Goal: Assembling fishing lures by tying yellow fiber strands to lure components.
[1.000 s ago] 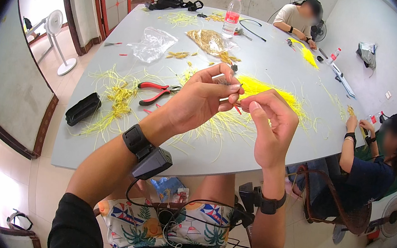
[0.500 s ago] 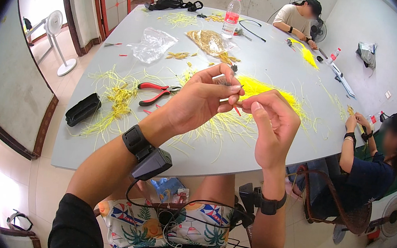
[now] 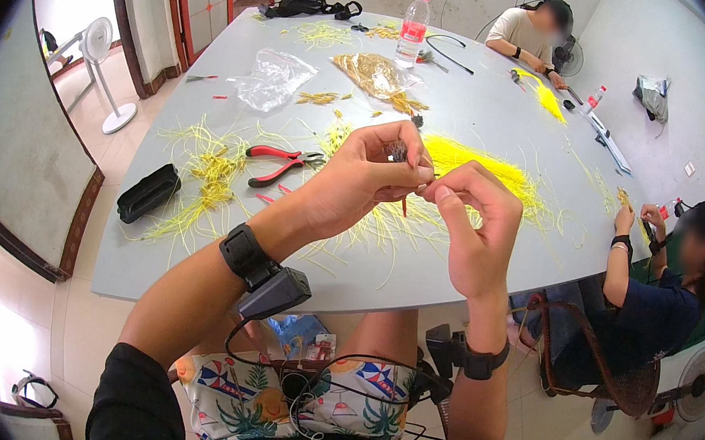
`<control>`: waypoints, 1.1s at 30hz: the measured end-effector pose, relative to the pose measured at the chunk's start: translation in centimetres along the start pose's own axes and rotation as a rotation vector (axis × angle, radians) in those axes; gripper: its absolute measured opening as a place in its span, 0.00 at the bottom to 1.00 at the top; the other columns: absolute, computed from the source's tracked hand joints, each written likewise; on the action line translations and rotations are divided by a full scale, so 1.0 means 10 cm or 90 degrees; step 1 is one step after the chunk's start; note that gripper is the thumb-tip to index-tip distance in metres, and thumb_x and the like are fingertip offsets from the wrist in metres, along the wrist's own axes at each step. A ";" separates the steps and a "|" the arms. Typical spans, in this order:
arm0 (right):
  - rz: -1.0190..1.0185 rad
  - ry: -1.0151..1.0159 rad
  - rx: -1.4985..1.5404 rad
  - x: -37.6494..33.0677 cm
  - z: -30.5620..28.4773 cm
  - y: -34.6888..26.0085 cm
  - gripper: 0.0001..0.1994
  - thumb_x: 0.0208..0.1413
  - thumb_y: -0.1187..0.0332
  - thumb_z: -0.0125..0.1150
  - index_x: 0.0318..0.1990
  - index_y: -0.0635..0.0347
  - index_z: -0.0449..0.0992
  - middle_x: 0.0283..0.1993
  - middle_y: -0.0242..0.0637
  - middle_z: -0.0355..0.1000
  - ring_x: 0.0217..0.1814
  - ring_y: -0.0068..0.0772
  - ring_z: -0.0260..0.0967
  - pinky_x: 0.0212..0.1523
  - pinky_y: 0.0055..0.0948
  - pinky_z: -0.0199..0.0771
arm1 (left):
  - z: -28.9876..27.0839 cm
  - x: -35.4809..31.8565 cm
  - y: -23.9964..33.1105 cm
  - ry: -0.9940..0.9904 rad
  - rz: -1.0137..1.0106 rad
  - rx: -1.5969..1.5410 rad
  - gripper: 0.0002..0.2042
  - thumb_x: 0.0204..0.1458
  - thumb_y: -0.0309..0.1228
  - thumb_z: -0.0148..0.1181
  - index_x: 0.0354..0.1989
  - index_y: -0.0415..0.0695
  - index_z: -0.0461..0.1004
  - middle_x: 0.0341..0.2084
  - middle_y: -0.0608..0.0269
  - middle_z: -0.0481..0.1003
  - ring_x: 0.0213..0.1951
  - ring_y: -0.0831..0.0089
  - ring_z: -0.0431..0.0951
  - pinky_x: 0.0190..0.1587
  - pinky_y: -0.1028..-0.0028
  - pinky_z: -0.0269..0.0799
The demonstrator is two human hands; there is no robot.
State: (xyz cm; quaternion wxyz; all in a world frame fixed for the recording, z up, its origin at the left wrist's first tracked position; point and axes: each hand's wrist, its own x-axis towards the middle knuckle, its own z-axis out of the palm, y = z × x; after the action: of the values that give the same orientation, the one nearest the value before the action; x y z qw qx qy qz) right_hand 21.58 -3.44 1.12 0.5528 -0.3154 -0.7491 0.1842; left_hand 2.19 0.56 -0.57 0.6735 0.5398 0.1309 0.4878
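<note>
Blk sleeves (image 3: pixel 142 405), blk wristbands (image 3: pixel 485 362) w/ boxes (image 3: pixel 277 292), multicol. shorts (image 3: pixel 365 397).

Grey table (image 3: pixel 190 275) with yellow strands (image 3: pixel 487 168), red-handled pliers (image 3: pixel 268 182), black case (image 3: pixel 148 193), plastic bag (image 3: pixel 271 80), bottle (image 3: pixel 412 34)

The left hand (image 3: pixel 375 170) and the right hand (image 3: pixel 477 230) are held side by side over the near part of the table (image 3: pixel 190 275). Behind them, a strand bundle (image 3: pixel 485 164) is laid. To the left of the left hand, pliers (image 3: pixel 276 168) are set down, and farther left come a strand heap (image 3: pixel 214 176) and, near the table's edge, a case (image 3: pixel 148 193). Beyond the pliers, a plastic bag (image 3: pixel 273 81) is placed, with a filled bag (image 3: pixel 367 74) to its right and a bottle (image 3: pixel 412 31) just behind that. At the far right, a second bundle (image 3: pixel 549 99) is laid before a seated person (image 3: pixel 521 35).
</note>
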 end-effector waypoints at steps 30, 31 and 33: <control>0.161 -0.054 -0.085 0.03 -0.10 0.10 0.07 0.64 0.71 0.70 0.39 0.68 0.82 0.34 0.41 0.82 0.33 0.28 0.82 0.32 0.28 0.79 | 0.08 0.01 0.04 0.034 0.180 0.533 0.06 0.60 0.15 0.65 0.36 0.36 0.73 0.31 0.67 0.76 0.33 0.82 0.74 0.35 0.79 0.74; 0.167 -0.064 -0.095 0.03 -0.09 0.08 0.08 0.65 0.70 0.69 0.39 0.68 0.81 0.35 0.43 0.82 0.33 0.31 0.83 0.33 0.29 0.80 | 0.10 0.01 0.06 0.034 0.178 0.532 0.06 0.60 0.15 0.65 0.36 0.36 0.73 0.31 0.67 0.76 0.33 0.82 0.74 0.35 0.79 0.74; 0.174 -0.074 -0.105 0.02 -0.07 0.08 0.09 0.65 0.69 0.69 0.39 0.69 0.80 0.35 0.44 0.81 0.34 0.33 0.83 0.33 0.31 0.81 | 0.13 -0.01 0.11 0.045 0.214 0.671 0.07 0.55 0.11 0.63 0.35 0.35 0.74 0.28 0.62 0.76 0.30 0.79 0.71 0.33 0.76 0.70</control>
State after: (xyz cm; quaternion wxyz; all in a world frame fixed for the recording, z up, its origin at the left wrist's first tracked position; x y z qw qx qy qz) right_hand 22.44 -2.75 1.00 0.4504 -0.4477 -0.7424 0.2136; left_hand 2.52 -0.36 0.91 0.2202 0.8005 0.2923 0.4746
